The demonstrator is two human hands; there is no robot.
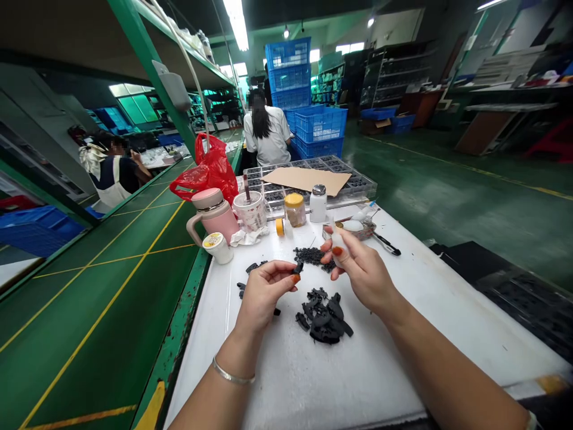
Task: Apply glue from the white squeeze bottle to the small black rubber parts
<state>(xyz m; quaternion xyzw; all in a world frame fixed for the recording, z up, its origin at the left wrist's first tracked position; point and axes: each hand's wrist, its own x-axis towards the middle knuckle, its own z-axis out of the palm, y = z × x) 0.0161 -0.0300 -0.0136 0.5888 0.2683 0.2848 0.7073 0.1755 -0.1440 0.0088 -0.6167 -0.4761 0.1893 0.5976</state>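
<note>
My left hand (271, 289) pinches a small black plastic part (297, 268) between thumb and fingertips, above the white table. Facing it, my right hand (358, 263) is closed around a small whitish, translucent squeeze bottle (337, 240); my fingers hide much of it. Below and between the hands lies a loose pile of curved black plastic parts (326, 319). Behind them spreads a heap of tiny black pieces (308, 255). A few more black parts (251, 267) lie beyond my left hand, partly covered by it.
Along the table's (447, 298) back stand a pink mug (219, 218), a lidded white tub (218, 248), a yellow-capped jar (295, 210) and a white dispenser bottle (318, 204). A black-handled cutter (387, 243) lies right. Left runs a green conveyor (111, 263). Two people sit farther off.
</note>
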